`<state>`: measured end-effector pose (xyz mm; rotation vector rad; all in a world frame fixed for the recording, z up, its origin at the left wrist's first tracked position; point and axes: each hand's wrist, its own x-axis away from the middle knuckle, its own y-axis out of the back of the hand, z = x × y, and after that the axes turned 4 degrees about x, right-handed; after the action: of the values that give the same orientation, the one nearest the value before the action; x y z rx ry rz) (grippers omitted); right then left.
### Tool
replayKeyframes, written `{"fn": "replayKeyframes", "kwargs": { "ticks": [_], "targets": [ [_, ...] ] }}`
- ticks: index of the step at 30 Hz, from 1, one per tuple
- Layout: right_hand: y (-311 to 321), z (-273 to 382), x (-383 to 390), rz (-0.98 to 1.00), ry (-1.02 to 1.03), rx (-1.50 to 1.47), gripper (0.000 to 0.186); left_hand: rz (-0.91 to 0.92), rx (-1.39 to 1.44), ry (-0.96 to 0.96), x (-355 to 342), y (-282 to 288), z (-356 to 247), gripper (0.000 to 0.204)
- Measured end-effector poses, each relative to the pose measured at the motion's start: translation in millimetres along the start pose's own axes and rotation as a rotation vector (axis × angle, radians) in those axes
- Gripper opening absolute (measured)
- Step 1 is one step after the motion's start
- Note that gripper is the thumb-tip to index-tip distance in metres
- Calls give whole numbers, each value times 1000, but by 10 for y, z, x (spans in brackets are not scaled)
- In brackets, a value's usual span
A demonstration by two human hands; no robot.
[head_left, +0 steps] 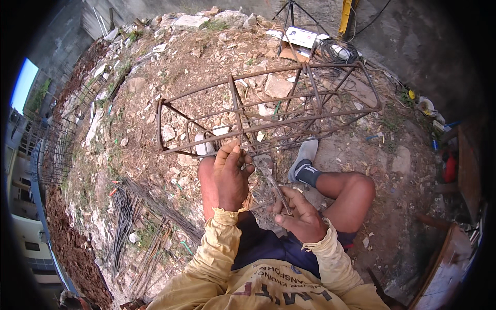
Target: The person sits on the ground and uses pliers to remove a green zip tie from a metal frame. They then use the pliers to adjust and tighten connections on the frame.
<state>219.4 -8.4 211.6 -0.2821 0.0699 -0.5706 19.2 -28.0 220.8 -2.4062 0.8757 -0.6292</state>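
A rusty rebar cage (279,123), long bars joined by rectangular stirrups, lies across the ground in front of me. My left hand (231,173) is closed in a pinch at the cage's near bar, by a stirrup. Whatever sits between its fingertips is too small to make out. Nearer my lap, my right hand (301,214) is closed around a thin grey rod-like piece (272,181). This piece slants up and left toward the cage. Its exact kind is unclear.
Bundles of thin dark rods (126,217) lie on the left. Behind the cage are an open cardboard box (299,39), coiled cable (336,51) and a tripod (290,10). Stones and rubble cover the ground. A wooden table (467,175) stands at right. My legs flank the work.
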Motion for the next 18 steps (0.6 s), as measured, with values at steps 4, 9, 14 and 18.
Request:
{"fn": "replayKeyframes", "kwargs": {
  "ticks": [4,9,14,18],
  "targets": [
    [-81,49,-219,15,-21,333,61,-30,-39,-53,54,45,46,14],
    [-235,69,-440,-124,163,569,56,-31,-99,-43,115,98,79,13],
    [-348,101,-529,-189,93,653,57,15,-84,-75,146,160,147,11],
    [-377,53,-548,-248,103,658,56,20,-66,-49,192,117,143,9]
  ]
}}
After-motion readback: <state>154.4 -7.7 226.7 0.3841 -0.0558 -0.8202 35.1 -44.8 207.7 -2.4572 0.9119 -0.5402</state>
